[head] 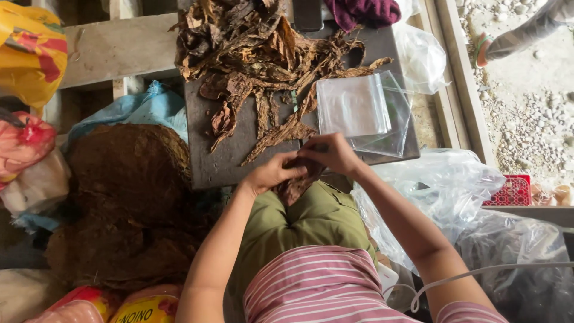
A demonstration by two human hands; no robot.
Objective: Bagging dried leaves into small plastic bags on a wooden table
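I see both hands closed on 1 dried brown leaf [297,181] at the near edge of the dark bench [209,161], above my lap. My left hand [272,173] grips its left side, fingers curled; my right hand [332,154] pinches its top. Just beyond the right hand lie clear plastic bags [359,107]. A heap of dried leaves [251,48] fills the far bench. A mound of shredded brown leaf [125,197] sits left.
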